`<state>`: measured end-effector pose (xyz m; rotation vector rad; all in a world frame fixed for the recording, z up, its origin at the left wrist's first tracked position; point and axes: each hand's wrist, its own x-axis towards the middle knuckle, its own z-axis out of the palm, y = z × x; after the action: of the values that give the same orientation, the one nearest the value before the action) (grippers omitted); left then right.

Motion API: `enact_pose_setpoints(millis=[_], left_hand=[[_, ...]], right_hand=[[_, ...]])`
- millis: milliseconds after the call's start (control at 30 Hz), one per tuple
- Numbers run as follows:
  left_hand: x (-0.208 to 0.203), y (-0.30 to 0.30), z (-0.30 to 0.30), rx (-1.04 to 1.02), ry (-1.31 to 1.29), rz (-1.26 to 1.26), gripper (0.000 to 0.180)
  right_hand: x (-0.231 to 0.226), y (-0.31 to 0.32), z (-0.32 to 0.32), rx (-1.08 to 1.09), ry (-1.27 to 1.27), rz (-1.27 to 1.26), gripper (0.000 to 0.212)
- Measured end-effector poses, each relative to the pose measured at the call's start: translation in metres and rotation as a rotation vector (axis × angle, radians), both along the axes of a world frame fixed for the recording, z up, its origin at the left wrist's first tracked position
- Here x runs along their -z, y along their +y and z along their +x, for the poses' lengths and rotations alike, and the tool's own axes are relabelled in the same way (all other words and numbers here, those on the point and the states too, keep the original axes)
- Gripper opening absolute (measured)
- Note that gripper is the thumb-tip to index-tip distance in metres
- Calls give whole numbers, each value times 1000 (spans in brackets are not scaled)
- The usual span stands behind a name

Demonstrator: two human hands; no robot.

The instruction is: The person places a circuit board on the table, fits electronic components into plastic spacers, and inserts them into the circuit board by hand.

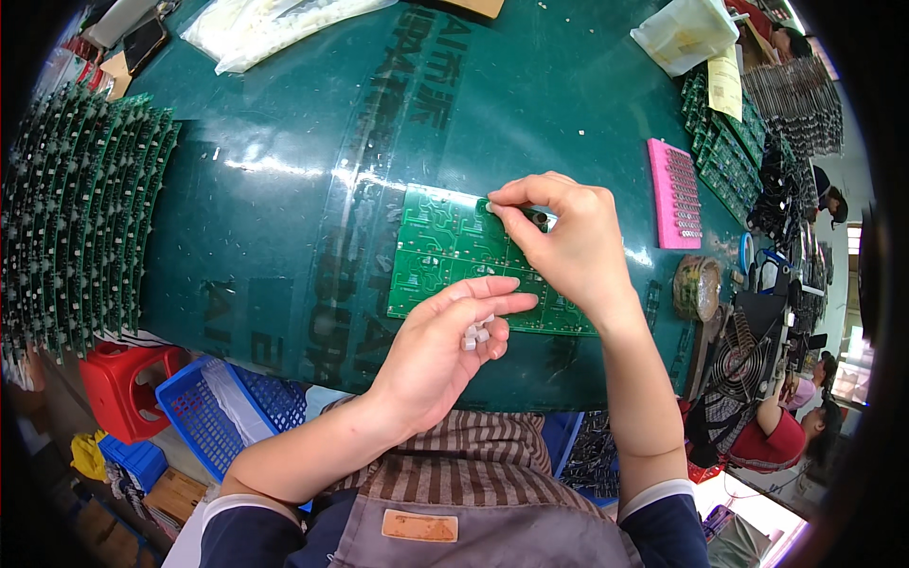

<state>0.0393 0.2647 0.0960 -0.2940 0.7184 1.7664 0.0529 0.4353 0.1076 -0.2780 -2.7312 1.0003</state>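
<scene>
A green printed circuit board [440, 248] lies flat on the table in front of me, its lower right part partly hidden by my hands. My right hand [576, 232] is over the board's upper edge, thumb and forefinger pinched on a small white connector [490, 205] at the board's surface. Whether that piece is seated cannot be made out. My left hand [445, 331] is half curled, palm up, at the board's near edge. Several small white connectors [476, 333] rest in its fingers, while the forefinger and middle finger reach over the board.
Dense rows of populated circuit boards [85, 218] stand at the left. A pink foam block [674, 194] with metal parts, a tape roll [697, 287] and a fan [740, 358] are at the right. A bag of white parts [275, 28] lies far back. Other people sit at far right.
</scene>
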Motion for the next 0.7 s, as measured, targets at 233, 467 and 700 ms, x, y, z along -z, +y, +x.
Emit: enact_pose_setpoints(millis=[233, 467, 700], left_hand=[[0, 4, 4, 47, 131, -59, 29], [3, 0, 6, 69, 140, -70, 31], [7, -2, 8, 143, 251, -29, 32]], right_hand=[[12, 4, 11, 32, 111, -57, 10], [4, 124, 33, 436, 196, 378, 13], [11, 194, 59, 461, -52, 385, 9]])
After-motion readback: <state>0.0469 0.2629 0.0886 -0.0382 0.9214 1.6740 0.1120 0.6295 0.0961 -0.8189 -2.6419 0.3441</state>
